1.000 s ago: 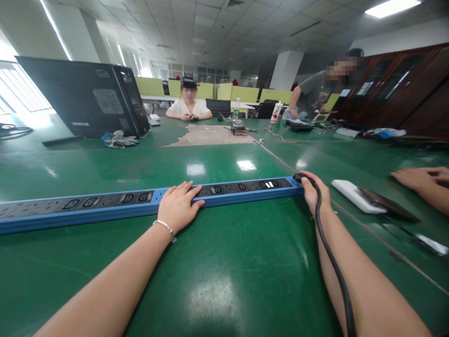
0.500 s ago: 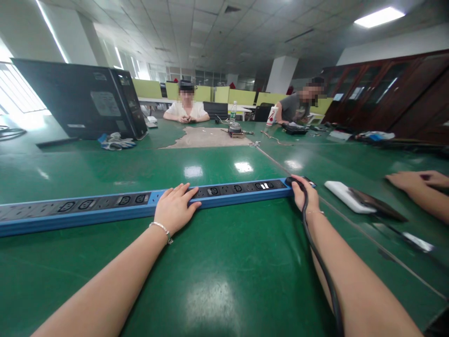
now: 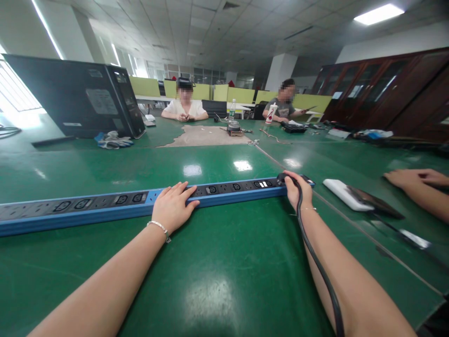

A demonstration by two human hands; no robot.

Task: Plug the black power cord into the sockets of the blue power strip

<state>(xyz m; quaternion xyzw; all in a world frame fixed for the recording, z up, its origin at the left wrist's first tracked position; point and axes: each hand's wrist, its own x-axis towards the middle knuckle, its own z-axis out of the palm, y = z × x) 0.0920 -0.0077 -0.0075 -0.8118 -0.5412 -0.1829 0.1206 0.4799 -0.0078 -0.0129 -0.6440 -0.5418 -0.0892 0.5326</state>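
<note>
A long blue power strip with black sockets lies across the green table, running out of view at the left. My left hand rests on its middle with the fingers spread, holding it from above. At the strip's right end my right hand is closed on a black power plug. The plug sits at the last sockets; whether its pins are in one I cannot tell, as my fingers hide part of it. From the plug a black cable hangs down over my right forearm.
A black computer tower stands at the back left, gloves before it. At the right lie a white power bank, a dark phone-like slab and another person's hands. Two people sit across the table, near a bottle.
My right hand has moved slightly left along the strip with the plug. My left hand stays on the strip. The person at the back right has straightened up and holds a flat dark object.
</note>
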